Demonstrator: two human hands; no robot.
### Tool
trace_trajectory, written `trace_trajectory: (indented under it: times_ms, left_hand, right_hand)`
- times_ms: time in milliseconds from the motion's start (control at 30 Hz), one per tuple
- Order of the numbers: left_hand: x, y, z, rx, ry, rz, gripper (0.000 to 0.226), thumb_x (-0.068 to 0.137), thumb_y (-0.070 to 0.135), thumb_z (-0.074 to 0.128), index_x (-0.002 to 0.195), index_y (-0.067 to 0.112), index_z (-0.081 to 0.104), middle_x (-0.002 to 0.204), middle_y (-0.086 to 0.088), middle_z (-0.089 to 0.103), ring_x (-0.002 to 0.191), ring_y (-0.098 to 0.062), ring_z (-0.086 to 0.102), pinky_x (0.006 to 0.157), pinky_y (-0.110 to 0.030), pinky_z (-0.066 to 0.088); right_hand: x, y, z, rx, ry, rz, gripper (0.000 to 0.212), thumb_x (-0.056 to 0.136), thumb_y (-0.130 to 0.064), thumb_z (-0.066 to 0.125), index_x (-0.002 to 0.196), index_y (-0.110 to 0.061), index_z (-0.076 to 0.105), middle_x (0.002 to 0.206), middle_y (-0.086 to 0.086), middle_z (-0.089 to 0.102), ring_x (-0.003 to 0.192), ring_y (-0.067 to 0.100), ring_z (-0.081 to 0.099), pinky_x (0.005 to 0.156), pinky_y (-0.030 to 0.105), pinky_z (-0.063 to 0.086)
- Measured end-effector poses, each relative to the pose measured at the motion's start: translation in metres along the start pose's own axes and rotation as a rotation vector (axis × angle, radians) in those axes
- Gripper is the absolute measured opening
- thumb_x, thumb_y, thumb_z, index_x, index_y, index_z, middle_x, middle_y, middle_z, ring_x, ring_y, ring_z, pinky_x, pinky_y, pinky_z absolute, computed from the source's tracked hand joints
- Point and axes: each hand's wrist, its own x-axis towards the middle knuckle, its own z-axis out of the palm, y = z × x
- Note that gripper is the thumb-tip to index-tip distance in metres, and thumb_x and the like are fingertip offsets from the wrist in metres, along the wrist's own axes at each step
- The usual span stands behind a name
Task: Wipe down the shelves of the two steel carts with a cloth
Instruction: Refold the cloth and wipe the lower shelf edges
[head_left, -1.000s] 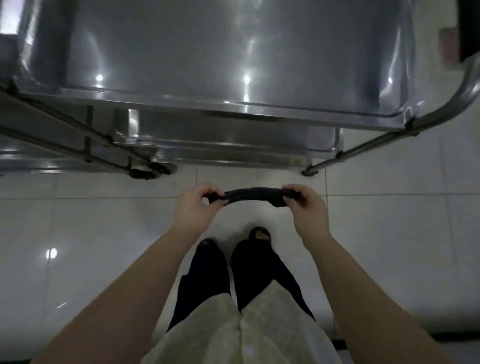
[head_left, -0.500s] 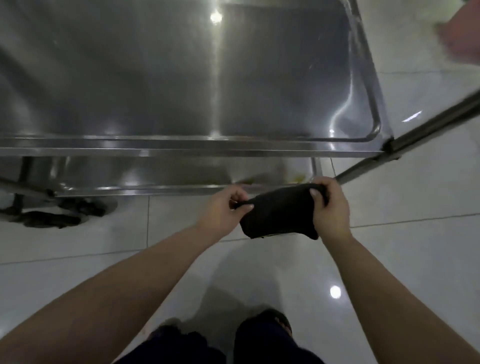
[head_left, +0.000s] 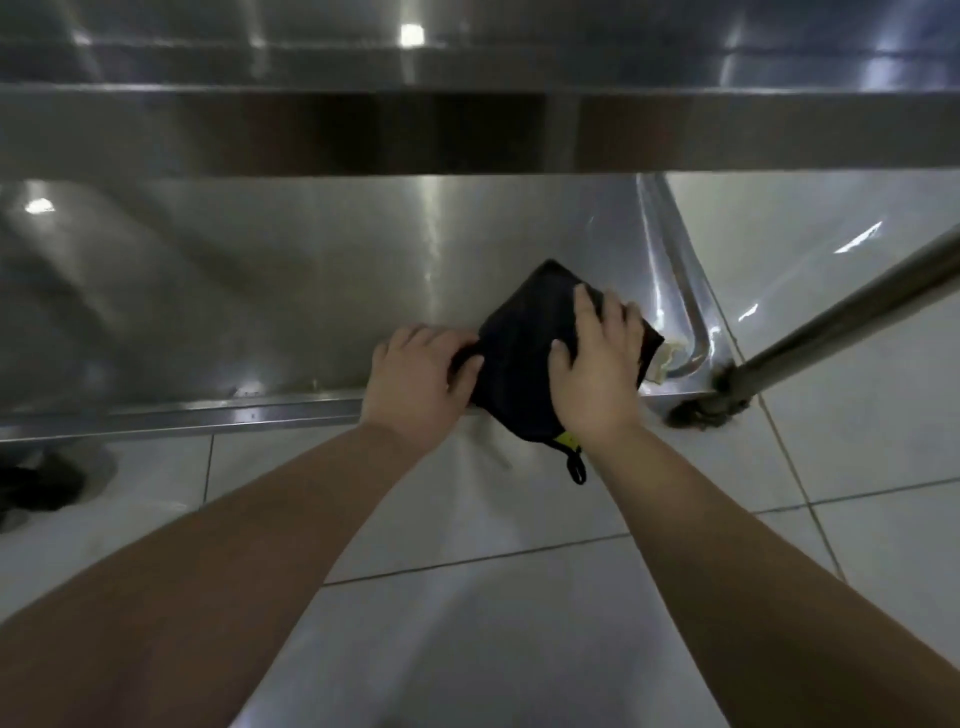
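Right hand (head_left: 597, 364) is pressing the black cloth (head_left: 519, 353) flat, left hand (head_left: 415, 379) gripping its edge; probably best sweeping toward three o'clock (pale residue (head_left: 662, 358) there).

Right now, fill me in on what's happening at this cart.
A person is wiping the cart's lower shelf with a folded dark cloth, near the shelf's front right corner. The right hand presses flat on top of the cloth. The left hand grips its left edge. A pale scrap lies in the corner just beside the cloth. The top shelf overhangs above.
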Motion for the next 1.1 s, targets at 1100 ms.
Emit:
trace_trajectory:
  times_ms: [1100]
  left_hand:
    - [0.083,-0.078,0.010,-0.020,-0.317,0.099,0.050,0.101,0.011,0.035,0.150,0.021,0.029,0.159,0.002,0.019,0.147,-0.016,0.014,0.118,-0.034,0.007]
  right_hand:
    - [0.061,0.042,0.010,-0.427,-0.209,-0.126,0.079,0.082,-0.084,0.020,0.150,-0.050,-0.001,0.164,-0.007,-0.005,0.148,0.038,-0.006,0.116,0.059,-0.007]
